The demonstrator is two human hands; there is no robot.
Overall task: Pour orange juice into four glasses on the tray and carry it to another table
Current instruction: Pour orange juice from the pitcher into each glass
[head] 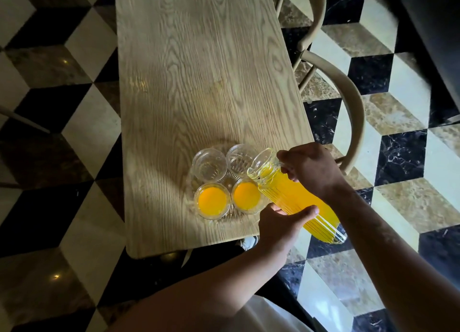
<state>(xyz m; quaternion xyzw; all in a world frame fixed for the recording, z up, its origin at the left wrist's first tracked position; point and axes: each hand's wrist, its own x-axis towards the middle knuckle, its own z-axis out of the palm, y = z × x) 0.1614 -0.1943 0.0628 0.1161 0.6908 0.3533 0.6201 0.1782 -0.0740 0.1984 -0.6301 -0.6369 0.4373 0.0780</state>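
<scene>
A ribbed glass pitcher point(293, 194) full of orange juice is tilted, its mouth over the right side of a clear glass tray point(224, 221). My right hand point(311, 170) grips its handle near the top. My left hand point(281, 222) supports its lower body from beneath. The tray carries two near glasses filled with juice, the left one point(212, 201) and the right one point(246, 195). Behind them stand two empty glasses, the far left point(209, 165) and the far right point(239, 159). The pitcher's mouth sits between the two right-hand glasses.
The tray rests near the front right corner of a long light wooden table point(199, 70). A curved wooden chair point(348, 107) stands against the table's right edge. The floor point(49, 107) is black, white and brown cube-pattern tile.
</scene>
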